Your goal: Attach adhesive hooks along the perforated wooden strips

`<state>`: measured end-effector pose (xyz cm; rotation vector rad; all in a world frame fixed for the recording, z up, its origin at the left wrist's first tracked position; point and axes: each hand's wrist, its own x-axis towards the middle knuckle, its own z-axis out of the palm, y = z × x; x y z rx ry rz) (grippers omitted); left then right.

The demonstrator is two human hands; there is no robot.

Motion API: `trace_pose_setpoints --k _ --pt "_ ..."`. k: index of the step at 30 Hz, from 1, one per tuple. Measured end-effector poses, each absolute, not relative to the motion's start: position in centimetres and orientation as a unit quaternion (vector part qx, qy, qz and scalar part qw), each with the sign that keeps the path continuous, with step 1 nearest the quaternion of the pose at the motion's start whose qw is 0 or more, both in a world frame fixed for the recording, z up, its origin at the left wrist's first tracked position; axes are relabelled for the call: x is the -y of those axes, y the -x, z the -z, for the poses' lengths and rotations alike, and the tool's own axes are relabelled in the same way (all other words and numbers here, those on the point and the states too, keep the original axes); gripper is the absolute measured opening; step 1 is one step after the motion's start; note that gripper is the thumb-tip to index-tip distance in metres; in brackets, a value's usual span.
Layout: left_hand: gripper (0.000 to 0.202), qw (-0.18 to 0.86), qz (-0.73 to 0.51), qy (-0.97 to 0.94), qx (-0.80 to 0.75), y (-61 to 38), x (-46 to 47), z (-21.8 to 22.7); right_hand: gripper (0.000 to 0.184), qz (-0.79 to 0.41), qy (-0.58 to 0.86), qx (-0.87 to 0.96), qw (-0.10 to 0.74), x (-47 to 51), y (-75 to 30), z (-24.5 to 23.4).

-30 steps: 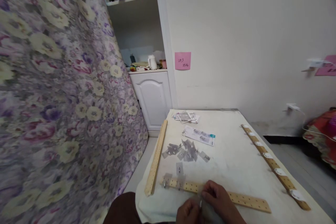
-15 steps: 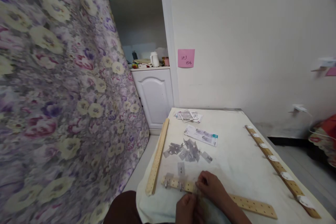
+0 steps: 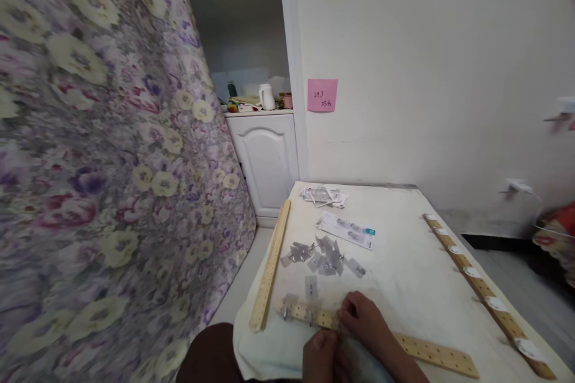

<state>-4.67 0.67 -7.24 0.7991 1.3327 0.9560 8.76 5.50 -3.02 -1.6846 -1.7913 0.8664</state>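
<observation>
A perforated wooden strip (image 3: 299,312) lies crosswise near the table's front, with clear adhesive hooks (image 3: 286,309) on its left part. Over its middle, the fingertips of my right hand (image 3: 365,318) are pinched together, beside something clear too blurred to name. Just in front of the strip's lower edge is my left hand (image 3: 318,354), its fingers curled closed and what they grip hidden. The strip runs under my right forearm and shows again at the right. One single clear hook (image 3: 311,287) lies behind the strip.
Several clear hooks (image 3: 330,257) are heaped mid-table. Behind them are a hook package (image 3: 348,232) and more packaging (image 3: 324,195). A bare perforated strip (image 3: 272,269) lines the left side; another strip (image 3: 458,260) with white round pieces lines the right edge. A floral curtain (image 3: 112,161) hangs left.
The view has shifted slightly. Both hands stay at the middle of the strip, in nearly the same closed pose, and the hooks lie as before.
</observation>
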Motion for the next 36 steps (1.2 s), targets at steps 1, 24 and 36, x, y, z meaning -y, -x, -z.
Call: trace_pose_setpoints --k 1,24,36 --pt "0.043 0.608 -0.413 -0.351 -0.58 4.7 -0.7 7.4 0.005 -0.322 0.624 0.662 0.264 -5.5 -8.8 3.1" --pt "0.044 0.61 -0.408 -0.343 -0.586 4.1 -0.5 6.1 0.007 -0.316 0.627 0.667 0.251 -6.0 -9.0 3.1" --pt "0.048 0.589 -0.383 -0.352 -0.618 4.2 -0.8 5.3 0.003 -0.349 0.627 0.646 0.259 -6.3 -9.2 3.0"
